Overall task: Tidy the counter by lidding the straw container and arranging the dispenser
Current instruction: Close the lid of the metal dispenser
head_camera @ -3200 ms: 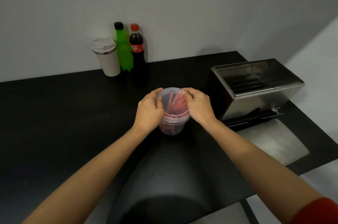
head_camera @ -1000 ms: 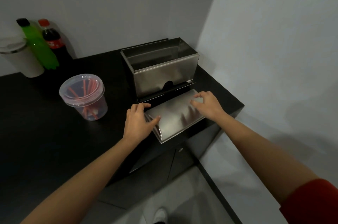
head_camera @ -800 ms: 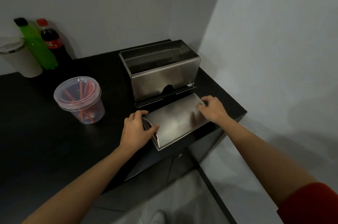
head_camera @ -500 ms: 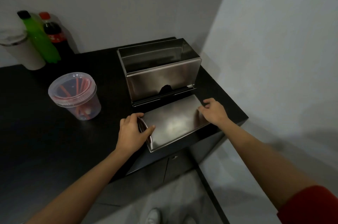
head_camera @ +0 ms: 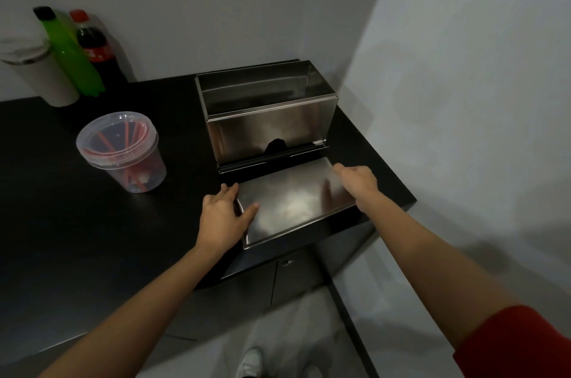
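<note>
Both hands, left hand (head_camera: 223, 217) and right hand (head_camera: 358, 181), now grip the steel cover (head_camera: 296, 201) ends, off the lidded straw container (head_camera: 122, 150); dispenser (head_camera: 265, 121) arranging begins.

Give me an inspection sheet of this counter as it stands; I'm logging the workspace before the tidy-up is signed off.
Surface: black counter, bare between the items.
Job's things: clear straw container with its lid on, red straws inside; steel dispenser open at the top near the right corner; its flat steel lid lying in front of it, reaching the counter's front edge.
Clutter: white tumbler, green bottle and cola bottle at the back left by the wall.
Hands: left hand grips the lid's left end; right hand holds its right end.
Cables: nothing seen.
Surroundings: grey walls, cabinet doors below, pale floor.
</note>
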